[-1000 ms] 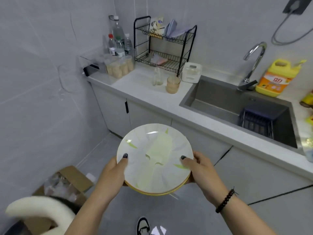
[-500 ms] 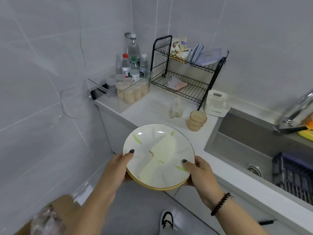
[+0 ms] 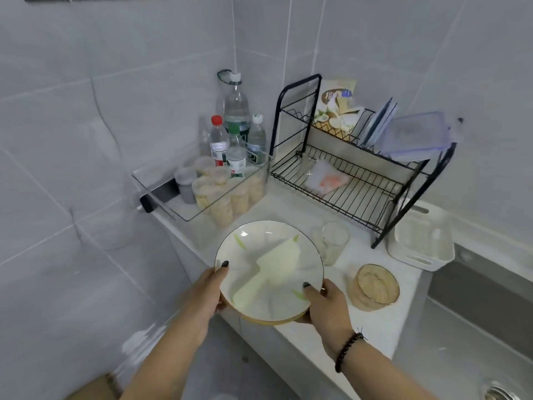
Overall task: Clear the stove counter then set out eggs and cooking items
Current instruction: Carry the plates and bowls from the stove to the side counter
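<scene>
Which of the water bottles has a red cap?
The red-capped bottle stands at the left front of the bottle cluster in the clear bin. The tall bottle behind it and the small one to its right have white caps.

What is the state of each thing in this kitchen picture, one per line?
White round plates with yellow rim: stacked, held over the counter edge.
Left hand: grips the plates.
Right hand: grips the plates.
Black wire dish rack: upright, partly filled.
Red-capped plastic bottle: upright, capped.
Clear glass jar: lidless.
</scene>
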